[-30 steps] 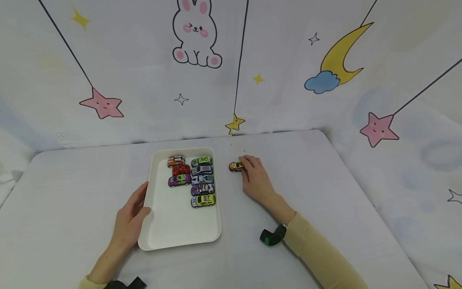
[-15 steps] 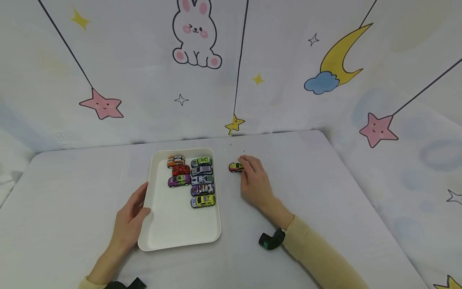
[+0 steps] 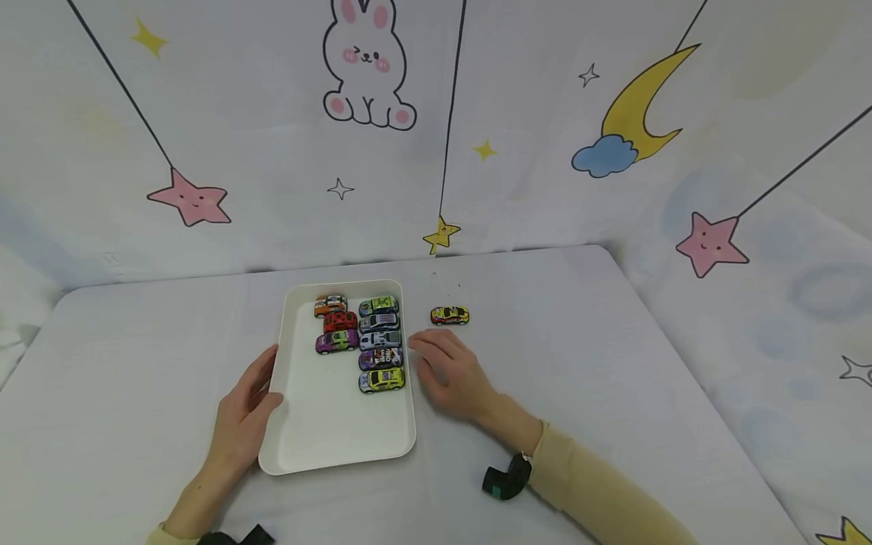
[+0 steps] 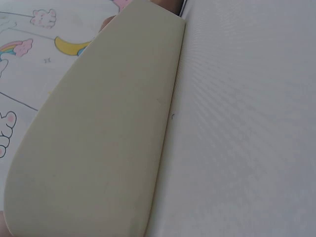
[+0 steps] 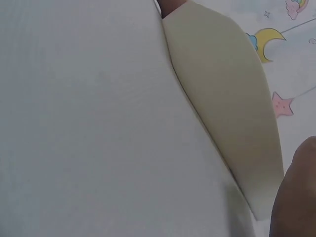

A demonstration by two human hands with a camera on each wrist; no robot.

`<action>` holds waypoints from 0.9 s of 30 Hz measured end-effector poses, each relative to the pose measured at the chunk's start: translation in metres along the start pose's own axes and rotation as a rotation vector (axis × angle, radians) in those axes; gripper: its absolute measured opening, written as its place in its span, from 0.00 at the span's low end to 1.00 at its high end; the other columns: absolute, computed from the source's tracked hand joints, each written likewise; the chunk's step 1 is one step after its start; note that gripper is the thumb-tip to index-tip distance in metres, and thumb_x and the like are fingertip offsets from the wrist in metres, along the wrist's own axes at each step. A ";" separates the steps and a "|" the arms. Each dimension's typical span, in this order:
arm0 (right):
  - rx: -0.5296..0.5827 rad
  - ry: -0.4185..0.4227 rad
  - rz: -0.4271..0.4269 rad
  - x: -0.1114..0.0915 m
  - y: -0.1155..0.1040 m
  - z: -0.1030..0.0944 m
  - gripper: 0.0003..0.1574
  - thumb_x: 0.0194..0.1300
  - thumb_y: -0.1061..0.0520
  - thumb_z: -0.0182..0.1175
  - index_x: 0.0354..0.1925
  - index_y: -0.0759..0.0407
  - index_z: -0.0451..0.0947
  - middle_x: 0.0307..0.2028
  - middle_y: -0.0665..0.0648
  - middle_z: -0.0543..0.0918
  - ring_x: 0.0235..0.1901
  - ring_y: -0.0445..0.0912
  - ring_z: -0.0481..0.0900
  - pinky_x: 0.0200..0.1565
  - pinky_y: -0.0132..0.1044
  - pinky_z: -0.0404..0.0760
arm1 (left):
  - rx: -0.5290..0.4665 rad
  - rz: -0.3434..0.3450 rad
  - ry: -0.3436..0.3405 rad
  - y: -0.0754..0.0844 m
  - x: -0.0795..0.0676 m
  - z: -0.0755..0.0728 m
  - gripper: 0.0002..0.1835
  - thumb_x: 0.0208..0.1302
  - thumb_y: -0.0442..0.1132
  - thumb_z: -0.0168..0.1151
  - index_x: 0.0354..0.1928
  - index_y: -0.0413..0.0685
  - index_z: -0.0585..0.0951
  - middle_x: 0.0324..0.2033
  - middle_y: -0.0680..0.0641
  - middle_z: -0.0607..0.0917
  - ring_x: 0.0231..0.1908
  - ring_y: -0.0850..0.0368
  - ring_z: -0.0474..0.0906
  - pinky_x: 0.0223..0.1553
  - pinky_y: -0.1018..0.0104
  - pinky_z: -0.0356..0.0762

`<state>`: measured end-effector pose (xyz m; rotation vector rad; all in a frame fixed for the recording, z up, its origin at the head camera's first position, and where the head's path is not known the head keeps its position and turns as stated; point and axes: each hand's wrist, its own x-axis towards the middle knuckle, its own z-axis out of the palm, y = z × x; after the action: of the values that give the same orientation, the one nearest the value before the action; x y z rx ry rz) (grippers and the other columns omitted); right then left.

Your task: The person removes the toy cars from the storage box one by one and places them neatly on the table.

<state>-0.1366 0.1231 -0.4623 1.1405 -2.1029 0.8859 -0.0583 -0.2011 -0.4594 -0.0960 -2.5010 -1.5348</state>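
My left hand (image 3: 241, 412) holds the left side of a white tray (image 3: 327, 431), thumb over the rim and fingers along the outside. Toy cars stand in the tray in two columns, among them a purple one (image 3: 337, 341) and a yellow one (image 3: 381, 380). My right hand (image 3: 453, 375) is beside the tray's right rim, fingers loosely bent, fingertips right at the rim, holding nothing. A red-and-yellow toy car (image 3: 450, 316) lies on the table beyond it. The wrist views mostly show the tray's outer wall (image 4: 98, 128), with a finger (image 5: 296, 192) in the right one.
The table (image 3: 579, 341) has a white cover and reaches back to a cloth wall (image 3: 531, 91) printed with a rabbit, stars and a moon. A black wrist device (image 3: 507, 478) hangs below my right wrist.
My right hand has let go of the red-and-yellow toy car and moved left and nearer to me, to the tray's right rim. The left hand and tray keep their place.
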 end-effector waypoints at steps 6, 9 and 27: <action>0.108 -0.080 -0.066 0.002 -0.011 0.003 0.17 0.63 0.61 0.64 0.50 0.64 0.81 0.51 0.56 0.82 0.54 0.48 0.78 0.59 0.36 0.78 | 0.002 0.006 0.005 0.000 0.000 -0.001 0.35 0.66 0.24 0.51 0.75 0.51 0.64 0.68 0.33 0.71 0.59 0.86 0.64 0.54 0.91 0.64; 0.125 -0.151 -0.070 0.004 -0.018 0.002 0.17 0.63 0.57 0.67 0.50 0.62 0.82 0.52 0.55 0.82 0.55 0.46 0.78 0.59 0.34 0.78 | -0.004 0.004 -0.002 0.000 0.000 -0.001 0.35 0.66 0.24 0.51 0.75 0.50 0.64 0.68 0.33 0.71 0.60 0.84 0.64 0.54 0.91 0.64; -0.092 -0.592 0.013 0.026 -0.050 -0.018 0.20 0.67 0.51 0.66 0.55 0.55 0.82 0.54 0.50 0.82 0.57 0.44 0.77 0.63 0.33 0.74 | 0.020 -0.015 -0.013 0.003 -0.001 0.000 0.35 0.67 0.25 0.51 0.76 0.49 0.63 0.69 0.33 0.70 0.64 0.33 0.69 0.53 0.92 0.63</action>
<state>-0.1023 0.1032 -0.4182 1.4706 -2.5839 0.4795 -0.0569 -0.1998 -0.4571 -0.0843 -2.5329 -1.5192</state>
